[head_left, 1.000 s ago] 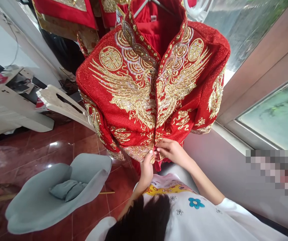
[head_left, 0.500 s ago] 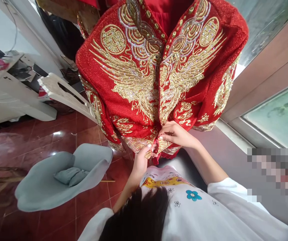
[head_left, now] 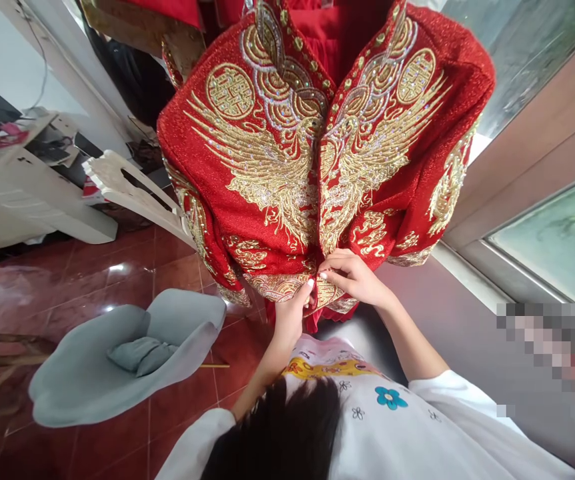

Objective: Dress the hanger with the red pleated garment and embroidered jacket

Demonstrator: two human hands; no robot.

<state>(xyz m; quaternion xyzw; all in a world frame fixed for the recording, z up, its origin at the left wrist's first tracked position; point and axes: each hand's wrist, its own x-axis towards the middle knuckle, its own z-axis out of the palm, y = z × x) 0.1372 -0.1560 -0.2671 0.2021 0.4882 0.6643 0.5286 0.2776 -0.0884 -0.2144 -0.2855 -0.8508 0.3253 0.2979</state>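
Note:
A red jacket point(head_left: 267, 160) with heavy gold embroidery hangs upright in front of me, its front closed down the middle. My left hand point(head_left: 290, 313) pinches the left edge of the jacket's bottom hem from below. My right hand point(head_left: 355, 277) grips the right edge of the hem at the centre opening, fingers curled on the cloth. Both hands meet at the lowest point of the front seam.
A pale blue armchair point(head_left: 92, 373) with a cushion stands on the red tiled floor point(head_left: 67, 293) at the lower left. A white carved chair back point(head_left: 127, 197) leans behind it. A window and brown frame point(head_left: 532, 160) run along the right. More red garments hang behind.
The view has shifted slightly, so the jacket sits lower and nearer. Both hands stay pinched together on the hem at the front seam, a little higher up than one second ago.

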